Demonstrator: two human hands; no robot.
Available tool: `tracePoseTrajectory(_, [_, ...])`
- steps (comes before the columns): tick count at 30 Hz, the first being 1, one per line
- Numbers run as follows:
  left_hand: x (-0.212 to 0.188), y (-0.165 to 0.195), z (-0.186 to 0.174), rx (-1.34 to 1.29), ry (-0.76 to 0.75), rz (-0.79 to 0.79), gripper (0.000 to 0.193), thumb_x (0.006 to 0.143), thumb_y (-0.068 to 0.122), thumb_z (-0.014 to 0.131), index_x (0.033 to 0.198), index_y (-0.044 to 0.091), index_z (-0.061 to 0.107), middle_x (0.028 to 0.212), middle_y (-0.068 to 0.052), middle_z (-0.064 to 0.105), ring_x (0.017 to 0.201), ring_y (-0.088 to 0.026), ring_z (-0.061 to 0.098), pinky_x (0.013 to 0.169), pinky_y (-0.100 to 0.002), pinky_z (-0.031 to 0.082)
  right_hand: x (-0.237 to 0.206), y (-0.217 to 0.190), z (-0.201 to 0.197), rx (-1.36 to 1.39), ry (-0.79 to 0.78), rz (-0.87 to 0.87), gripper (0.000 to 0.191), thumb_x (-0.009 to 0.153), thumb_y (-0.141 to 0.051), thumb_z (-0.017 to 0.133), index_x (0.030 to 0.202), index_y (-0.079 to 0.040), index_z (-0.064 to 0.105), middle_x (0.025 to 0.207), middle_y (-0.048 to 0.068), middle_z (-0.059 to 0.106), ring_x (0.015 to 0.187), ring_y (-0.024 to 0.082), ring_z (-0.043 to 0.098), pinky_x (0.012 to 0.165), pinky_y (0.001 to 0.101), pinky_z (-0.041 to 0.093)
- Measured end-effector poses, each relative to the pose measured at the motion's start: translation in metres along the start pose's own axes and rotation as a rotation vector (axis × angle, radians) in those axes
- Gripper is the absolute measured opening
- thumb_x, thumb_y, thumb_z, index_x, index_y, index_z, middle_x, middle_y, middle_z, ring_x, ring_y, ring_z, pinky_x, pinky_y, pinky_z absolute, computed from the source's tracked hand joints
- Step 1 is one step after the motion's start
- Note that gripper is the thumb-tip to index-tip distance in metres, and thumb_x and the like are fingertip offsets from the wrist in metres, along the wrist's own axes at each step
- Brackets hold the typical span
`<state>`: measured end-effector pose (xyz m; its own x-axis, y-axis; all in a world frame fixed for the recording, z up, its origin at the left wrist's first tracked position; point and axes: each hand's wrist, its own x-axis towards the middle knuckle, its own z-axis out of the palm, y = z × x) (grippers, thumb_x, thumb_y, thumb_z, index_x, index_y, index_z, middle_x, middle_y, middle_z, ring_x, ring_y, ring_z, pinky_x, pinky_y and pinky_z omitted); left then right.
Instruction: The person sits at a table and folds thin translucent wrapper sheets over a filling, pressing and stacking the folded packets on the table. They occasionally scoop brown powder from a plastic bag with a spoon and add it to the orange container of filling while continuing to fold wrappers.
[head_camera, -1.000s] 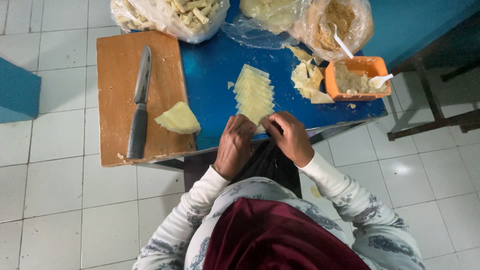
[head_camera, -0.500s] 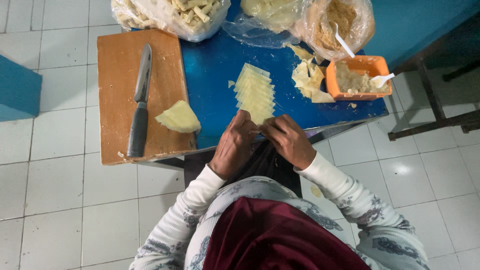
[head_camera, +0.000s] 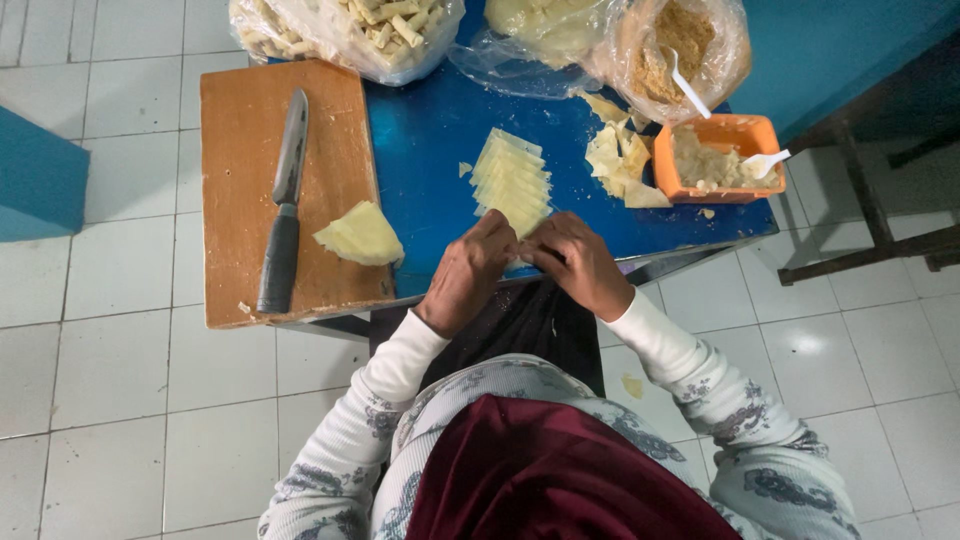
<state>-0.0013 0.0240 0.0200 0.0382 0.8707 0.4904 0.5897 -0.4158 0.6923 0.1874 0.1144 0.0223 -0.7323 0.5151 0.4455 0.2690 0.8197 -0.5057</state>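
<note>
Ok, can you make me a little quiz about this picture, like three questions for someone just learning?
1. True or false: the knife lies on the wooden cutting board.
2. Which colour is the small tub with the white spoon in it? A green, B orange, C black.
3. Fill in: the left hand and right hand meet at the near end of a row of pale yellow ____ on the blue table.

Key: 1 true. 2 B. 3 sheets (thin, flat pieces, overlapped in a line).
</note>
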Motion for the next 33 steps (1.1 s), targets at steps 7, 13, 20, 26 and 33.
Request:
tracePoseTrajectory(7, [0.003,-0.003,0.002,0.043,0.061,0.064,0.010,0.086,-0.007,0.064,0.089,-0.001,0.057,0.098,-0.018,0.053,0.097,-0.038,0.059,0.080,-0.045,0.049,-0.006,-0.009,0.003,-0.054,0.065,-0.023,0.022,0.089,-0.008,0.076,0.109,-0.002,0.071,0.103,0.010,0.069,0.095,0.030,0.064,0.082,0.0403,0.052])
tracePoseTrajectory(13, [-0.004,0.002,0.002,0.104,0.106,0.061,0.012,0.085,-0.007,0.061,0.096,-0.002,0.056,0.102,-0.019,0.054,0.102,-0.039,0.060,0.081,-0.044,0.052,-0.011,-0.023,0.008,-0.312,0.144,-0.143,0.019,0.089,-0.007,0.078,0.107,-0.007,0.071,0.106,0.007,0.066,0.099,0.029,0.061,0.086,0.0413,0.049])
tracePoseTrajectory(20, [-0.048,0.011,0.020,0.257,0.144,0.019,0.031,0.094,-0.003,0.060,0.124,-0.008,0.056,0.128,-0.026,0.053,0.113,-0.039,0.060,0.090,-0.042,0.053,-0.026,-0.034,0.013,-0.524,0.126,-0.078,0.037,0.095,-0.007,0.070,0.131,-0.011,0.070,0.130,0.005,0.056,0.112,0.025,0.050,0.097,0.0418,0.040])
tracePoseTrajectory(26, [-0.061,0.004,0.038,0.518,0.130,0.072,0.048,0.099,0.016,0.067,0.141,-0.004,0.055,0.139,-0.019,0.055,0.128,-0.032,0.057,0.101,-0.043,0.048,-0.016,-0.027,0.018,-0.693,0.061,-0.052,0.055,0.097,-0.007,0.063,0.151,-0.017,0.056,0.138,0.004,0.048,0.111,0.026,0.047,0.100,0.0459,0.036])
tracePoseTrajectory(33, [-0.060,0.002,0.040,0.566,0.101,0.078,0.049,0.099,0.022,0.068,0.141,0.000,0.057,0.150,-0.014,0.054,0.135,-0.028,0.053,0.103,-0.041,0.046,0.010,-0.008,0.008,-0.491,-0.037,-0.020,0.071,0.087,0.005,0.059,0.154,-0.018,0.055,0.139,0.006,0.051,0.112,0.028,0.047,0.094,0.0437,0.037])
